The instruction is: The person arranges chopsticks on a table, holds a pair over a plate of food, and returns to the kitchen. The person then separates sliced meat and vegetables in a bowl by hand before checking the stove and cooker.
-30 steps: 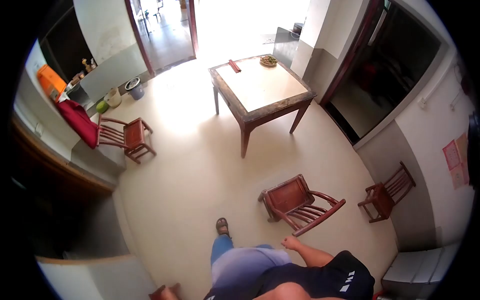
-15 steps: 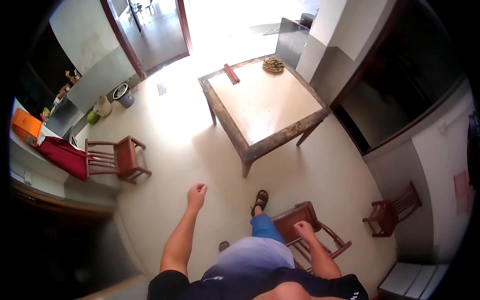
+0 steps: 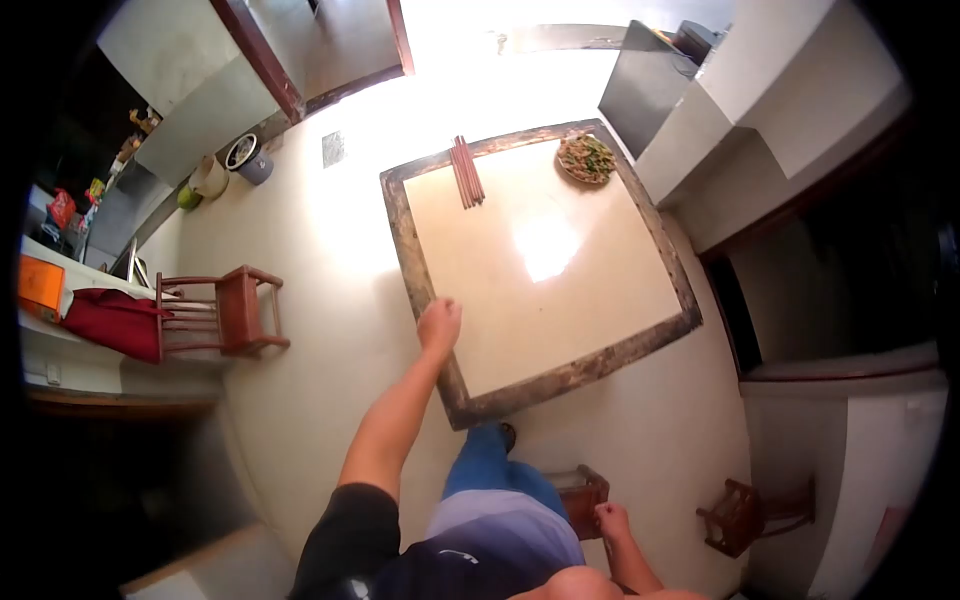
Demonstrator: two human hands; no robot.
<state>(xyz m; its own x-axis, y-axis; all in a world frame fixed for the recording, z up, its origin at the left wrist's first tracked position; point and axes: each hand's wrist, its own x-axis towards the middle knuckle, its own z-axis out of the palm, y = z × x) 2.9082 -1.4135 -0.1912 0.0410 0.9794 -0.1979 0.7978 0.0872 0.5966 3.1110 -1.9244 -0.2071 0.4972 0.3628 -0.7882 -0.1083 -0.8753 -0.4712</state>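
My left hand is loosely curled over the left edge of the square table, with nothing visible in its fingers. Whether it touches the tabletop I cannot tell. Low on the right, my right hand hangs beside a wooden chair, its fingers curled and no object showing in them. Toward the table's far side lie several reddish-brown chopsticks, side by side. A round dish of mixed food with green and brown pieces sits near the far right corner.
Another wooden chair stands at the left by a dark red cloth and an orange box. A small chair is at the lower right. Near the left wall stands a grey bucket. A doorway opens at the back.
I have stepped forward, and the table now fills more of the view. My left hand has come from over the floor to the table's left edge. The near chair is mostly behind my body.
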